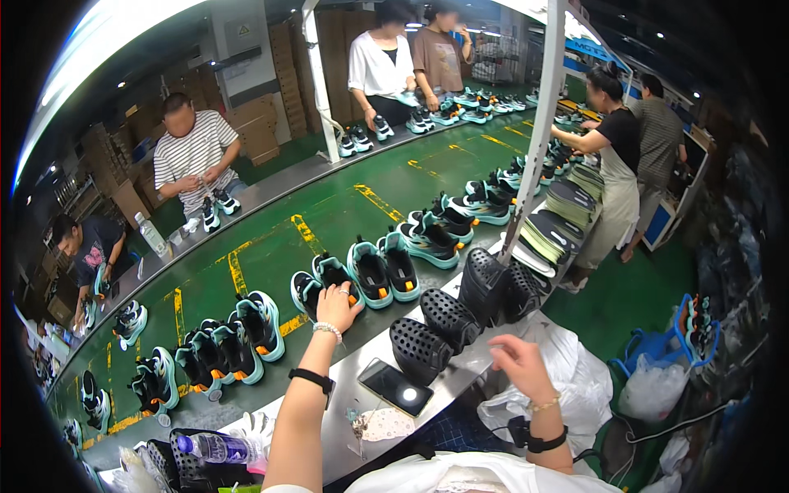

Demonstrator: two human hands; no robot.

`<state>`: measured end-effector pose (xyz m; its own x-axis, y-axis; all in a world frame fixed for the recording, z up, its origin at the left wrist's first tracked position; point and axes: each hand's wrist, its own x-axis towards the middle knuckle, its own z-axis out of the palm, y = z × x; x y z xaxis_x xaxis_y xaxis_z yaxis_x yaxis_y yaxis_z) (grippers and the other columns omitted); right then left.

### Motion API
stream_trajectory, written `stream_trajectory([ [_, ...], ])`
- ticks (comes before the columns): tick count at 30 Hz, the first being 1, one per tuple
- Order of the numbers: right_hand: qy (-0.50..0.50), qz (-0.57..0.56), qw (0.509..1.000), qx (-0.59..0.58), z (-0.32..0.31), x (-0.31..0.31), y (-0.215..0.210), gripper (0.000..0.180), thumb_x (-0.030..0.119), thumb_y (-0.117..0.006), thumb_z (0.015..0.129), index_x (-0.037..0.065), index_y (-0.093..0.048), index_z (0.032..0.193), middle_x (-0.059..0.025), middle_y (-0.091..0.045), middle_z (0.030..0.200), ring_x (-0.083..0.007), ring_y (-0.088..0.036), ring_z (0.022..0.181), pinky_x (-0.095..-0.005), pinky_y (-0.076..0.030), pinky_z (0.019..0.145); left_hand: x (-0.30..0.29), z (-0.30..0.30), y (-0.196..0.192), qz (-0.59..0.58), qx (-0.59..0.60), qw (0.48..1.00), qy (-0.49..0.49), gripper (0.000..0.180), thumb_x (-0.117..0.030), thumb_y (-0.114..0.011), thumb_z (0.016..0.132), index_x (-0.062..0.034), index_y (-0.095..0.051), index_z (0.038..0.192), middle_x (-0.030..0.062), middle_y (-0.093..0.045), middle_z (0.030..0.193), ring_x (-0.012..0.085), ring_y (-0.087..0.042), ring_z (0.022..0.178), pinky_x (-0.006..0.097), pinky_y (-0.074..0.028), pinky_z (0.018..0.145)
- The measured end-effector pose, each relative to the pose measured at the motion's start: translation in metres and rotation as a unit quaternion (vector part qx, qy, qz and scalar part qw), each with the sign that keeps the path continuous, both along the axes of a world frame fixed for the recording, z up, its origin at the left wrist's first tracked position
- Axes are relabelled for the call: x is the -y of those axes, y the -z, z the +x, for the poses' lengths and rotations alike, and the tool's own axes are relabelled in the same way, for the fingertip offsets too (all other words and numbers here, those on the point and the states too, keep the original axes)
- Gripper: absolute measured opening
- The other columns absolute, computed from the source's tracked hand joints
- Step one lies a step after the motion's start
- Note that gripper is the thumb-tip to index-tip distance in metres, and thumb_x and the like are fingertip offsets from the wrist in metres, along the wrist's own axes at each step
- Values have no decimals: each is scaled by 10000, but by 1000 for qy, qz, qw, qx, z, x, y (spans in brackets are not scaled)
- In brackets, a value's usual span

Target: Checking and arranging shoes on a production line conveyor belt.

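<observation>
My left hand [335,307], with a beaded bracelet and a black wrist strap, reaches over the bench edge. Its fingers lie over the near part of a black sneaker [330,269] with orange and mint details and seem to grip it. Another black sneaker [305,289] stands against it on the left, partly covered by the hand. Off to the right, my right hand [523,361] hovers with loosely bent fingers and nothing in them. Closest to it are black perforated clogs [421,348] on the metal ledge and a white plastic bag [567,370] below.
Rows of sneakers line the green conveyor belt [329,215], which has yellow marks. A phone [396,386] and a purple-capped bottle [215,448] lie on the near ledge. A white post [538,140] rises at the right beside stacked insoles [567,209]. Several co-workers stand around the line.
</observation>
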<state>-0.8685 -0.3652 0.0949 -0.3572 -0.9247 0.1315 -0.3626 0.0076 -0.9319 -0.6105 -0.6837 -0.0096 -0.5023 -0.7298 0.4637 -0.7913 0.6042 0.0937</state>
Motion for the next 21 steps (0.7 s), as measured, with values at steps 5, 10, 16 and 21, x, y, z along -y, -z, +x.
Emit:
stream_trajectory([
  [5, 13, -15, 991, -131, 18, 23, -4, 271, 229, -653, 844, 57, -616, 1050, -95, -610, 657, -211, -600, 564, -315, -454, 543, 15, 11, 6, 40, 74, 996, -35, 281, -348, -667, 798, -74, -652, 858, 98, -670, 801, 249, -623, 867, 411, -396, 931],
  [10, 239, -79, 948, -194, -45, 37, 0, 291, 192, -652, 829, 38, -602, 1070, -92, -623, 768, -249, -605, 724, -355, -476, 668, -17, 4, -11, 125, 104, 986, -43, 489, -319, -718, 746, -50, -561, 1124, 122, -637, 1050, 258, -565, 1078, 416, -389, 984],
  [16, 367, -23, 884, -287, -123, 51, 56, 492, 317, -606, 870, 24, -476, 1244, -207, -556, 1195, -385, -526, 1095, -432, -430, 915, -29, -31, -35, 123, -53, 984, 116, 648, -275, -708, 775, -65, -439, 1327, 187, -581, 1130, 329, -545, 1079, 389, -454, 926],
  [21, 300, -62, 932, -195, -132, 54, 84, 572, 403, -571, 893, -1, -451, 1279, -245, -534, 1238, -411, -527, 1121, -425, -423, 939, -7, -75, -18, 138, 82, 982, 99, 825, -304, -742, 734, -58, -331, 1405, 207, -633, 915, 357, -596, 942, 417, -484, 850],
])
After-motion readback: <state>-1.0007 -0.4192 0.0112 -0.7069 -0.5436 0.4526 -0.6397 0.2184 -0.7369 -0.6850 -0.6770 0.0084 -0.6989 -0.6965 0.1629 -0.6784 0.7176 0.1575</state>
